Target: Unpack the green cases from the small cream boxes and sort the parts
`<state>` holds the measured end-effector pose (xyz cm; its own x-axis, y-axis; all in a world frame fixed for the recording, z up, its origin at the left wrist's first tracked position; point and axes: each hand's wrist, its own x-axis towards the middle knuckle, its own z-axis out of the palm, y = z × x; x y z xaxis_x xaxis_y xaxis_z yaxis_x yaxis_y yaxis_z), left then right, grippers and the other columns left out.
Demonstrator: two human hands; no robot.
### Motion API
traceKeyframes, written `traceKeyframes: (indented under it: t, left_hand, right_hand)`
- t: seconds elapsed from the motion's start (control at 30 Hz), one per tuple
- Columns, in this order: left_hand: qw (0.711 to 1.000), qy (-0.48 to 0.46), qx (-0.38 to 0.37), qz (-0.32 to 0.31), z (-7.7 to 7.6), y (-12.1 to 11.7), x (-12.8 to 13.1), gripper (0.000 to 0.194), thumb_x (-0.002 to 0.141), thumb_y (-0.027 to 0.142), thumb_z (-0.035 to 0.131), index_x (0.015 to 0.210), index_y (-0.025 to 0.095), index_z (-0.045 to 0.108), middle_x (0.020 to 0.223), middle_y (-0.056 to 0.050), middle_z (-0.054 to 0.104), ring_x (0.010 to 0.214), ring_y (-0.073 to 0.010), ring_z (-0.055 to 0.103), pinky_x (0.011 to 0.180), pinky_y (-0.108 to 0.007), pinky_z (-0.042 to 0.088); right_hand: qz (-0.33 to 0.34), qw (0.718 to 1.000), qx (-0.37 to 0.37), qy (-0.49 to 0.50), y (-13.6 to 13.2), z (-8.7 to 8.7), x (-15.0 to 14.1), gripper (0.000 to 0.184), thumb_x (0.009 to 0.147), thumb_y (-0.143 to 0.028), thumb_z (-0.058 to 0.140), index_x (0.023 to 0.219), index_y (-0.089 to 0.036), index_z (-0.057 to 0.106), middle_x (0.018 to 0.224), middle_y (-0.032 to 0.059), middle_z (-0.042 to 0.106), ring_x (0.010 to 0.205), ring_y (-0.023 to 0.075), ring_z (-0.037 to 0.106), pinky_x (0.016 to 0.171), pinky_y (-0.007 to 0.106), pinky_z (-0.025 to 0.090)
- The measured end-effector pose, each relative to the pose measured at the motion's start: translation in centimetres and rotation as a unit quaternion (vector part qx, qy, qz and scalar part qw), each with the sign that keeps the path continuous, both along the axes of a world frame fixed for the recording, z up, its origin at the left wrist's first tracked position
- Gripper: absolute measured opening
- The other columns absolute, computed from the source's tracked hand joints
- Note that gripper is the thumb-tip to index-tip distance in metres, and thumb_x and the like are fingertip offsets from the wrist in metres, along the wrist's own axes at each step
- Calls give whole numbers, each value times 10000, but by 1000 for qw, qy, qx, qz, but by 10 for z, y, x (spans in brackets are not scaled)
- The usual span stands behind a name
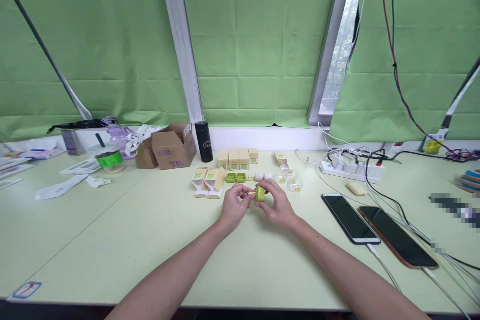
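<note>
My right hand (279,206) is closed around a small glossy green rounded case (260,194). Pinched in the fingers of my left hand (234,206) is a small yellowish piece (252,193) that reaches the case's left side; its kind is too small to tell. Just beyond my hands sit two open green trays (236,178), small yellow pieces (250,178), pale pinkish-white pieces (263,176) and clear plastic packs (294,185) with yellow spots. To the left lie two opened cardboard boxes (208,180) with green windows.
Several small upright cartons (234,159) and another opened carton (282,162) stand farther back. A black bottle (204,142), brown box (173,146) and drink cup (110,160) are at the left. Phones (351,218), cables and a power strip (352,170) occupy the right.
</note>
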<state>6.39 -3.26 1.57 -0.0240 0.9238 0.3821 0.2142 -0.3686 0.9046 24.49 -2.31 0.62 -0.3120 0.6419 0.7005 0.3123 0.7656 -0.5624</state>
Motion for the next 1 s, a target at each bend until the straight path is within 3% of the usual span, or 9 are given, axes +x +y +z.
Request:
traceKeyframes:
  t: [0.23,0.43,0.67,0.83,1.0]
  left_hand:
    - [999,-10,-21,-22,2,-3,0,150,785,317,736,795,175,691,583,29,598,528,-136,552,552,-259,437]
    - [999,-8,-16,-32,-2,-2,1,220,827,373,719,920,180,668,586,38,583,562,-152,570,575,-263,431]
    - [997,57,45,16,-1,-3,-4,311,851,382,723,1109,214,681,889,-50,703,951,-240,631,830,-348,457]
    - [993,96,61,35,1,-3,-6,325,886,374,702,1177,233,672,1068,-79,721,1141,-278,576,929,-407,437]
    - [992,104,66,9,-4,2,-6,463,836,292,773,1281,261,650,1251,-97,663,1254,-282,531,1009,-433,444]
  right_hand:
    - [25,999,-28,10,-2,1,0,358,864,-223,662,1216,-262,609,1163,92,619,903,223,637,753,385,609]
    - [41,989,-119,81,-1,-1,-7,383,839,-229,678,1218,-270,636,1217,91,599,861,192,626,672,336,615]
    - [82,971,-177,136,7,-1,-5,391,954,-423,618,1324,-298,642,1330,117,564,1037,235,619,738,349,619]
    - [53,985,-135,98,7,1,-2,427,976,-362,592,1402,-344,605,1331,96,558,1204,251,587,882,376,578]
    - [19,993,-81,83,4,-1,-4,540,870,-172,644,1385,-315,568,1300,89,632,1155,261,624,892,415,553]
